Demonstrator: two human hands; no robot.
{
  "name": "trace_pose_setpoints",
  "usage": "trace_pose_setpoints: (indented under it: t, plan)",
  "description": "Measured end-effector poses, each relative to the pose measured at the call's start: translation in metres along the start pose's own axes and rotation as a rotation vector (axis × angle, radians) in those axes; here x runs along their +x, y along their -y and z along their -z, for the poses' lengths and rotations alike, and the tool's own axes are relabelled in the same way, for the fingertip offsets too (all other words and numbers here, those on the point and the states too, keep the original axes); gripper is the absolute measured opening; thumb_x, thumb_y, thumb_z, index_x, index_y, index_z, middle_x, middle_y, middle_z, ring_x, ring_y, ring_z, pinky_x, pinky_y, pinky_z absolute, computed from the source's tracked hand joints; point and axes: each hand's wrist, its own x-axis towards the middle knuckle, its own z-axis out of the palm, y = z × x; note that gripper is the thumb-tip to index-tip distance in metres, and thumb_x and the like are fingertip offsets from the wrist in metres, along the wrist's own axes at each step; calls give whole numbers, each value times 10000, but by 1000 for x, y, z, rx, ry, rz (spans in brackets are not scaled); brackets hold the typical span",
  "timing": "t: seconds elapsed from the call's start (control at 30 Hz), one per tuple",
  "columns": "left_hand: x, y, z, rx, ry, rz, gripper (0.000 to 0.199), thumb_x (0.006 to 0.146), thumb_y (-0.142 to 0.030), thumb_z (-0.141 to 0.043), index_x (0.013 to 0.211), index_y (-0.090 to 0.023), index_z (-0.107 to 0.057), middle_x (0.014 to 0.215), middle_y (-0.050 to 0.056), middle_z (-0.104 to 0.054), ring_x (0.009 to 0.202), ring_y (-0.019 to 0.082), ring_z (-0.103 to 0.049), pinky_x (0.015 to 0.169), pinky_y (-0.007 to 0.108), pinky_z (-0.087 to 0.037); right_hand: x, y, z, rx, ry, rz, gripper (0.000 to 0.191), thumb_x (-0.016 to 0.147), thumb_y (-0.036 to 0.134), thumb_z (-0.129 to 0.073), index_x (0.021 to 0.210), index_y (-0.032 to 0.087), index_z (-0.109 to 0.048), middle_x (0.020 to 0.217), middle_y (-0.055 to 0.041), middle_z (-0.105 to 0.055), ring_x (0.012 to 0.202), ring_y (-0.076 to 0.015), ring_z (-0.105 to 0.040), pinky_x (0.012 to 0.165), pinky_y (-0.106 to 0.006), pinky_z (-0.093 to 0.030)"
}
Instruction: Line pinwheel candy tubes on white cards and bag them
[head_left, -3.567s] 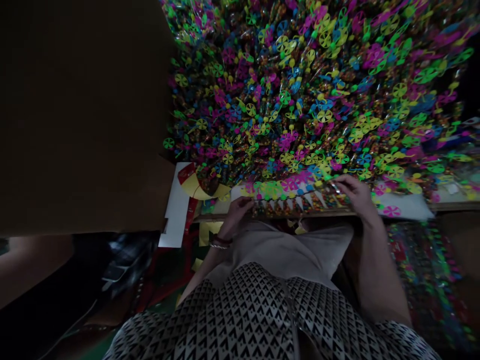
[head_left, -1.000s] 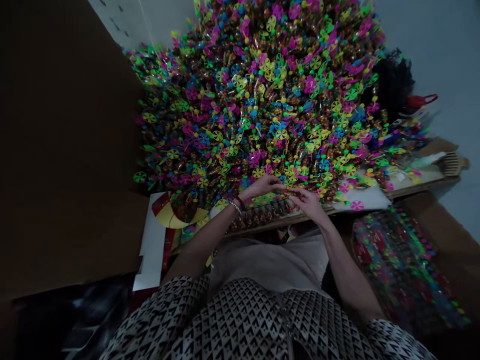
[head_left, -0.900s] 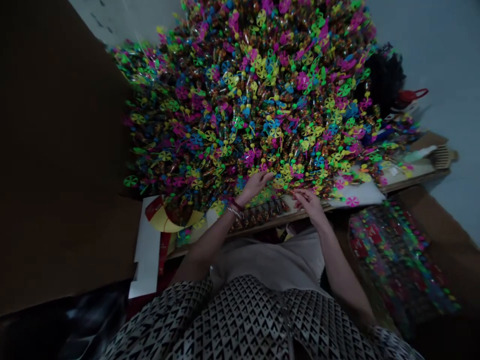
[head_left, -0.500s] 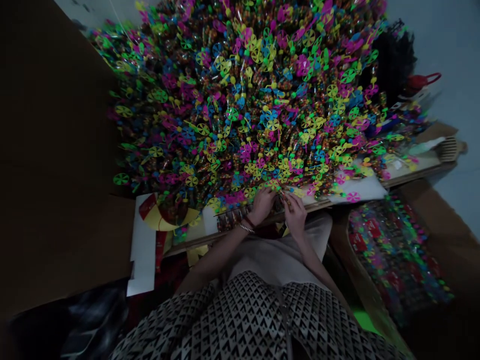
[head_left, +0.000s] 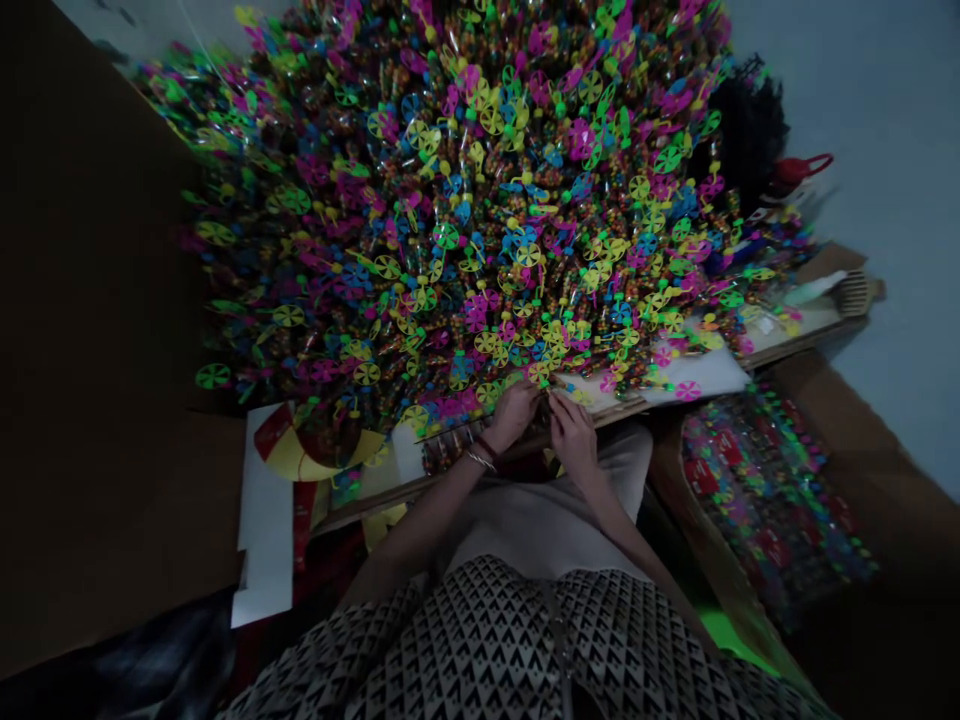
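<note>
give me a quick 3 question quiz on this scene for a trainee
1. Which hand wears the bracelets: the left hand or the right hand?
2. True or false: the curved yellow and red paper sits to the left of both hands.
3. Fill the gap: the white sheet beside the heap of candy tubes shows a ___ pinwheel.

Key: 1. left hand; 2. true; 3. pink
</note>
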Motion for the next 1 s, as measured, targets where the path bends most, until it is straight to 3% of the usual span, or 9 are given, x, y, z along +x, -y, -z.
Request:
trace_pose_setpoints:
  t: [0.13,0.3,0.4,0.5,0.57,0.63,0.77,0.9,1.0]
  plan:
    - [-3,-5,9,15,19,52,175,898,-184,-539,947,-163,-706,949,84,-649,897,187,-595,814,300,-486,19,-24,29,-62,-129,-95,339,934,247,-415,1169,231,-659,1102,-82,-638,1050,-209,-530,956,-378,-397]
    - [-14,-7,21,57,-29,36,177,903,-197,-533,958,-177,-700,933,77,-624,898,199,-578,816,324,-477,35,-84,89,-293,-230,-375,321,869,198,-414,1001,193,-706,975,-105,-615,998,-256,-501,891,-404,-380]
    - [-22,-5,29,77,-71,16,178,903,-217,-541,1006,-198,-685,926,67,-614,911,200,-575,823,332,-474,24,-119,118,-350,-451,-531,311,868,267,-445,1066,162,-661,1025,-133,-599,1031,-274,-494,902,-419,-377]
    - [-27,-6,33,92,-90,-14,173,893,-245,-565,1017,-196,-675,926,66,-612,913,207,-571,821,337,-472,11,-147,124,-145,-617,-701,452,798,421,-579,1141,126,-573,964,-112,-598,917,-236,-537,825,-378,-424]
    - [-28,-10,33,101,-94,-25,185,900,-253,-553,1032,-190,-666,938,72,-614,919,212,-568,820,342,-469,11,-161,117,160,-571,-813,567,704,506,-655,1110,125,-546,850,-52,-593,738,-178,-543,684,-318,-441]
    - [-26,-17,30,98,-114,-39,202,920,-253,-516,1055,-194,-654,983,77,-616,950,211,-563,837,346,-463,16,-167,110,418,-491,-868,554,666,566,-651,1009,142,-550,729,8,-562,596,-131,-501,569,-271,-408]
    - [-21,-47,20,30,-144,-113,233,943,-245,-464,1111,-195,-618,1087,92,-606,1044,211,-546,903,363,-453,30,-142,112,520,-461,-764,405,741,584,-576,778,187,-508,550,76,-445,490,-95,-415,501,-235,-352]
    - [-19,-94,9,-106,-95,-232,361,917,-267,-514,1270,-189,-501,1284,145,-506,1179,245,-493,975,401,-437,33,-65,130,317,-344,-501,335,802,487,-591,674,195,-488,535,70,-410,520,-89,-393,533,-223,-345]
    - [-20,-118,1,-319,-32,-236,267,925,-247,-465,1168,-163,-537,1187,147,-533,1051,224,-550,895,371,-483,31,-6,135,222,-161,-357,288,808,431,-609,671,199,-506,563,57,-427,543,-94,-405,559,-224,-364]
